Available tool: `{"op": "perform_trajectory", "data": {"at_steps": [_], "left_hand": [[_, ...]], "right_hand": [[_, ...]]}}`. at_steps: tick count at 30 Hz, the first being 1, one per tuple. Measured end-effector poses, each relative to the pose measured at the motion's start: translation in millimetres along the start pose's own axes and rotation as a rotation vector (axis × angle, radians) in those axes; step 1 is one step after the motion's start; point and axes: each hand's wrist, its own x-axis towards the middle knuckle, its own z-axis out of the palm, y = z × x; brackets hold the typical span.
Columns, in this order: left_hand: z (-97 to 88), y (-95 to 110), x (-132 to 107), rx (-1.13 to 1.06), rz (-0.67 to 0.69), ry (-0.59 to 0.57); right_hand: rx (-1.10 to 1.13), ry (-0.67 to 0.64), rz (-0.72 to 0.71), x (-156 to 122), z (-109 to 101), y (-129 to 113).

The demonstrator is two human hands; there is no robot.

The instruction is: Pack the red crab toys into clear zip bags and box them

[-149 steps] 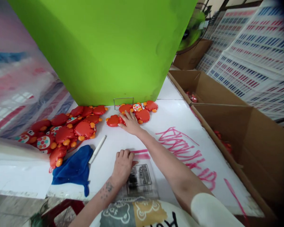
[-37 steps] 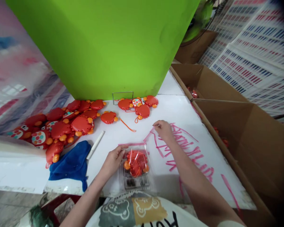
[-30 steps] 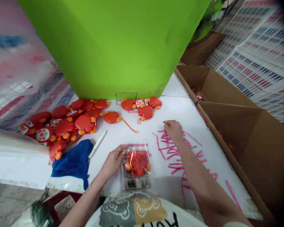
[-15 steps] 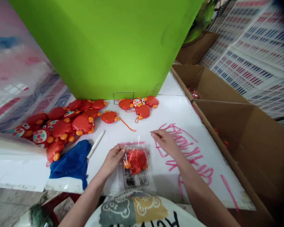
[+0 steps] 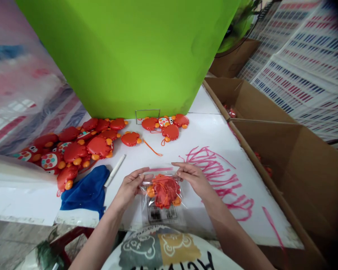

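One head view looks forward and down from just above the shirt (image 5: 157, 247) at six o'clock, near enough to take in both hands (image 5: 132, 184) below centre, with the surface (image 5: 214, 131) stretching towards the panel (image 5: 135, 56) at twelve and the cartons (image 5: 295, 165) at three.

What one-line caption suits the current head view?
Left hand and right hand at the upper corners of a clear plastic bag containing a red and orange plastic toy.
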Motion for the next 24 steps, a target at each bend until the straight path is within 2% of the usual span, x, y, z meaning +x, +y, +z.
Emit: {"op": "perform_trajectory", "data": {"at_steps": [3,6,12,16,18,20,22,24], "left_hand": [[3.9,0,-2,-0.046,0.014,0.035],[5.6,0,-2,-0.077,0.047,0.028],[2.2,10,-3,-0.134,0.143,0.018],[11.4,14,-3,-0.079,0.162,-0.029],[16.9,13,-1,-0.043,0.163,-0.015],[18.7,10,2,-0.009,0.152,0.019],[15.6,6,6,0.05,0.157,0.037],[9.7,-1,11,0.187,0.192,0.039]], "right_hand": [[0.001,0.045,0.003,-5,1,-3],[0.002,0.012,-0.019,-6,0,-2],[0.139,-0.042,-0.054,3,-11,1],[-0.035,-0.155,-0.06,6,-1,0],[-0.1,-0.158,-0.037,5,5,0],[-0.135,-0.084,-0.017,3,2,1],[-0.175,0.053,-0.007,3,-15,1],[-0.206,0.299,-0.033,2,-42,0]]}}
